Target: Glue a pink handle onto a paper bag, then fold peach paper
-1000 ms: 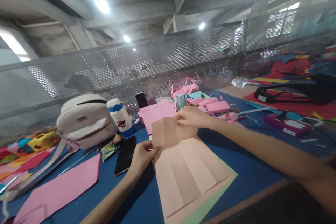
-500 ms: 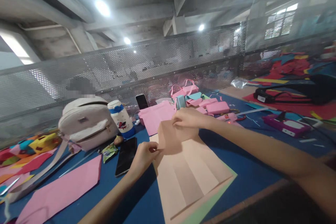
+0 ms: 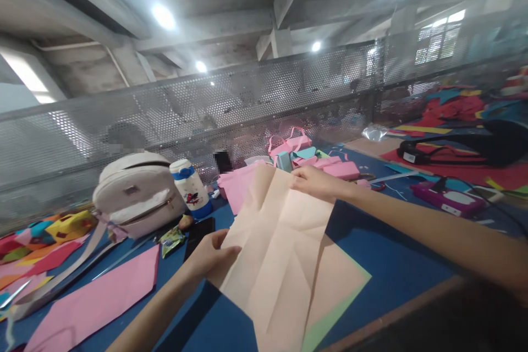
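Observation:
A creased peach paper sheet (image 3: pixel 274 250) is lifted off the blue table (image 3: pixel 396 253), tilted toward me. My left hand (image 3: pixel 210 256) pinches its lower left edge. My right hand (image 3: pixel 315 181) grips its upper right corner. Fold lines run across the sheet. Under it lie another peach sheet (image 3: pixel 336 278) and a light green sheet (image 3: pixel 330 322) whose edge shows at the lower right.
A white bag (image 3: pixel 136 192), a small bottle (image 3: pixel 190 187) and a black phone (image 3: pixel 196 231) sit left of the paper. Pink paper (image 3: pixel 94 300) lies at the left. Pink paper bags (image 3: pixel 313 157) stand behind. A perforated metal fence (image 3: pixel 247 99) borders the table.
The peach sheet was folded over flat on the table; both hands have unfolded it and raised it toward me.

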The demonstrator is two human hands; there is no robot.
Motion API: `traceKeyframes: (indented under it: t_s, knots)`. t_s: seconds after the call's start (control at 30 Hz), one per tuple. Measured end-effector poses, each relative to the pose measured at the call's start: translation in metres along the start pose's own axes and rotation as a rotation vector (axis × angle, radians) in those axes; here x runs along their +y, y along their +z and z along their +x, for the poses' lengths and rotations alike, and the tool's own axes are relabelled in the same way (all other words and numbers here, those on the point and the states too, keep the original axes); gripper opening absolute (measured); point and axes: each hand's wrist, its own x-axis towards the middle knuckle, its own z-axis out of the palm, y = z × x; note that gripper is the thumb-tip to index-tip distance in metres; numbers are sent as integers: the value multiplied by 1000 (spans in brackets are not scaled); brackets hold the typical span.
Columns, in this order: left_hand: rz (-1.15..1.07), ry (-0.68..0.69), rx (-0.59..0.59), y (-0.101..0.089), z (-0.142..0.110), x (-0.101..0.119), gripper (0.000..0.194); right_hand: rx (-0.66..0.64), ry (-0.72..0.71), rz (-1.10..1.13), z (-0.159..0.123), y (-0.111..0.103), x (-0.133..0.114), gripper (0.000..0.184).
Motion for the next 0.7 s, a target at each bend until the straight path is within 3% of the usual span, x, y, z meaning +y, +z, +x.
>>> traceKeyframes:
  t_s: [0.1, 0.23, 0.43, 0.7]
  knots:
    - [4, -54, -9, -7, -7, -6, 38, -50, 53, 55, -13, 3, 9, 21]
    - [29, -30, 102, -16, -14, -6, 31, -144, 107, 65, -30, 5, 22, 17]
    - [82, 41, 174, -6, -23, 2, 29, -346, 101, 167, -51, 0, 26, 20]
    - [75, 81, 79, 1, -20, -1, 31, -264, 176, 451, -56, 22, 34, 27]
